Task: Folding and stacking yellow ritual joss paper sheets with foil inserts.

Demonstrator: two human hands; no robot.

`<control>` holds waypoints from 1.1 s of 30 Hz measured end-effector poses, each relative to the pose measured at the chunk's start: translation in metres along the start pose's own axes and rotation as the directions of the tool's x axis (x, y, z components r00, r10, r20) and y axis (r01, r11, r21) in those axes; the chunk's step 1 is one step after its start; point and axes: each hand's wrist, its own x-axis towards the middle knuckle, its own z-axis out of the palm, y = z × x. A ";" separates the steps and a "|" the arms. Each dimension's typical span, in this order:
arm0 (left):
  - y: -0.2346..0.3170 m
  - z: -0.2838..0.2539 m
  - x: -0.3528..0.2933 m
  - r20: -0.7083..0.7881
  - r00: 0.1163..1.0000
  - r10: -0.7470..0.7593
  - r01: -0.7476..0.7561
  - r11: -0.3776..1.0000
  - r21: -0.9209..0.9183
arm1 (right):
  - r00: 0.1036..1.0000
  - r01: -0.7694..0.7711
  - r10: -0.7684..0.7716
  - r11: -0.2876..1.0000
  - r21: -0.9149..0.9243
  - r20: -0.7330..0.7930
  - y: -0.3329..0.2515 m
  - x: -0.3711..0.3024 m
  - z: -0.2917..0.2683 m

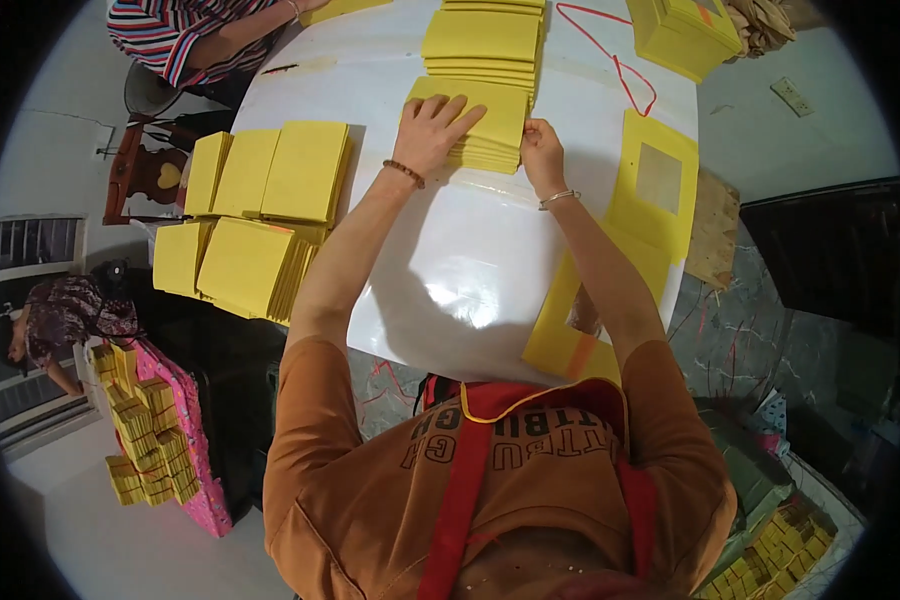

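A stack of flat yellow paper envelopes [492,97] lies on the white-covered table, its near edges fanned in steps. On top of it my left hand [432,132] rests flat with the fingers spread. At the stack's right edge, my right hand [543,155] has its fingers curled and pinched against the envelopes' side; how many it grips is hidden. Another stepped row of yellow envelopes [478,36] continues directly beyond. Under and beside my right forearm lie a yellow piece with a pale window [660,178] and a second yellow windowed piece [548,335] with an orange band.
Yellow stacks [305,170] line the table's left side. A red cord [618,68] and a yellow box-like stack [682,38] are at far right. A person in a striped sleeve [200,40] works at far left; another person [80,310] bends near yellow bundles [150,430] on a pink cloth.
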 end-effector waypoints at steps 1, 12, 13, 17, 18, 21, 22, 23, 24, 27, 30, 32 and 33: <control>-0.001 0.003 0.003 0.044 0.999 -0.017 0.018 1.000 -0.010 | 1.000 -0.004 0.004 1.000 0.000 0.001 0.001 0.001 -0.002; -0.034 0.024 -0.018 0.346 0.896 -0.278 0.416 0.798 -0.435 | 0.997 -0.030 0.009 0.960 -0.280 -0.074 -0.014 0.005 0.008; -0.039 0.031 -0.030 0.188 0.881 -0.435 0.470 0.752 -0.462 | 0.998 -0.030 0.011 0.961 -0.276 -0.067 -0.010 0.006 0.014; -0.016 0.044 -0.042 0.539 0.420 -0.730 0.772 -0.025 -0.635 | 0.978 -0.205 0.205 0.979 0.023 -0.029 -0.004 0.007 0.018; -0.014 0.045 -0.040 0.537 0.421 -0.731 0.770 -0.025 -0.637 | 0.980 -0.197 0.198 0.979 0.056 -0.024 -0.003 0.007 0.018; -0.010 0.040 -0.024 0.632 0.409 -0.659 0.604 -0.323 -0.728 | 0.992 -0.090 0.094 0.995 0.042 -0.088 0.006 0.006 0.010; -0.009 0.035 -0.024 0.631 0.414 -0.655 0.621 -0.304 -0.723 | 0.993 -0.083 0.086 0.996 0.043 -0.085 0.001 0.004 0.011; -0.010 0.031 -0.028 0.632 0.417 -0.654 0.639 -0.284 -0.715 | 0.989 -0.126 0.128 0.992 0.029 -0.077 -0.009 -0.003 0.014; -0.012 0.033 -0.032 0.625 0.417 -0.660 0.636 -0.279 -0.719 | 0.983 -0.168 0.168 0.986 0.014 -0.071 -0.019 -0.010 0.017; -0.012 0.037 -0.037 0.563 0.487 -0.668 0.533 -0.283 -0.797 | 0.979 -0.186 0.186 0.983 0.001 -0.082 -0.036 -0.016 0.017; -0.004 0.033 -0.023 0.633 0.448 -0.631 0.567 -0.346 -0.747 | 0.983 -0.130 0.134 0.991 0.040 -0.125 -0.033 -0.014 0.011; -0.010 0.047 -0.042 0.487 0.505 -0.713 0.533 -0.187 -0.825 | 0.987 -0.127 0.133 0.989 0.071 -0.085 -0.032 -0.014 0.019; -0.012 0.054 -0.046 0.351 0.552 -0.757 0.498 -0.038 -0.866 | 0.997 -0.055 0.053 0.998 -0.035 -0.059 -0.025 -0.012 0.021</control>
